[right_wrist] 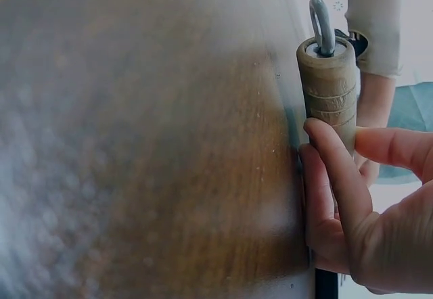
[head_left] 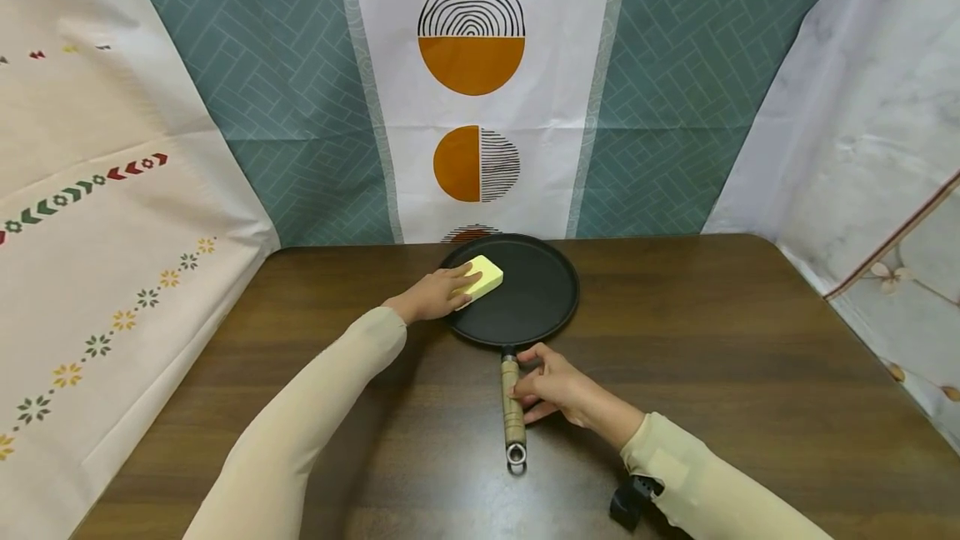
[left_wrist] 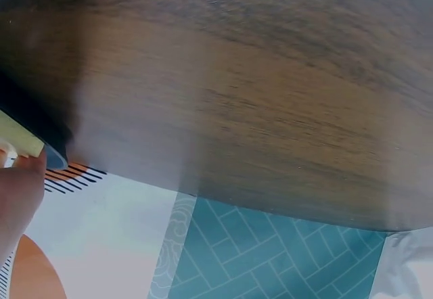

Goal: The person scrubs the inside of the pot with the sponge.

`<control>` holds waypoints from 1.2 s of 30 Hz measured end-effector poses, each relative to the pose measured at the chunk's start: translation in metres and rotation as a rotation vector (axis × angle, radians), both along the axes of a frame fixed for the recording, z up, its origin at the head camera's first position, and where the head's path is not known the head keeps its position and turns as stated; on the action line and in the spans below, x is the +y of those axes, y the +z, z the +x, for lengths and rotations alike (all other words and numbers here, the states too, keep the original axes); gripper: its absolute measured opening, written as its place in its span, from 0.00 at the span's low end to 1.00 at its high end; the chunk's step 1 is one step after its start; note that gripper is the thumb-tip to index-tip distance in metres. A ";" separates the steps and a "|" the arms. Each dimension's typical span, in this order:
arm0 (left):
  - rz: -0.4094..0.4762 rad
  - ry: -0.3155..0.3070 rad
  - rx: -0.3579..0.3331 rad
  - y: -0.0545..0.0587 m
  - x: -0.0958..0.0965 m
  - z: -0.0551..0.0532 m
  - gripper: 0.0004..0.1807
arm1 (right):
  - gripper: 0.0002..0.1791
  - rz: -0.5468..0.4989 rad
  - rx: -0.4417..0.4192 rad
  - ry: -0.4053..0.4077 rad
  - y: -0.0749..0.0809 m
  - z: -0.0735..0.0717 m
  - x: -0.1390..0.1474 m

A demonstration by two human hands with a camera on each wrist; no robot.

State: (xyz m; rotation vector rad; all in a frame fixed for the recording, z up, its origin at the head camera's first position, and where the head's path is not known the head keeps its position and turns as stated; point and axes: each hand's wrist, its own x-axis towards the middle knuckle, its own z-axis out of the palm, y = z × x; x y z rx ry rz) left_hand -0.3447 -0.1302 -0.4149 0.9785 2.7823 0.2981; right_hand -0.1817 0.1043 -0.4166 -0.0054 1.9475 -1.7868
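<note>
A flat black pan (head_left: 536,294) lies near the back edge of the table, its wooden handle (head_left: 512,407) pointing toward me. On the pan's left part, my left hand (head_left: 435,294) grips a pale yellow sponge (head_left: 489,273), fingers spread over its near side. The left wrist view catches only a corner of the sponge (left_wrist: 19,135) and some fingers at the pan's rim. With thumb and fingers on either side, my right hand (head_left: 558,390) holds the handle. The right wrist view shows the handle's end (right_wrist: 328,76) with a metal hanging ring.
A brown wooden table (head_left: 712,373) stretches around the pan. Behind it hangs a teal and white patterned cloth (head_left: 292,90), with an embroidered pale cloth (head_left: 112,273) at left and a whitish cloth (head_left: 877,123) at right. A black device (head_left: 633,500) sits at the right wrist.
</note>
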 end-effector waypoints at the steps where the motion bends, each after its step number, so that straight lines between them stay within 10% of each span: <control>1: 0.008 -0.014 -0.006 0.001 -0.001 0.002 0.31 | 0.30 0.001 -0.001 -0.003 0.000 0.000 0.000; 16: 0.047 -0.080 -0.044 0.000 -0.005 0.023 0.31 | 0.29 0.001 -0.009 -0.018 0.000 0.000 -0.001; 36: 0.085 0.075 0.038 -0.006 0.022 0.062 0.30 | 0.29 -0.008 -0.003 0.016 0.003 -0.001 0.000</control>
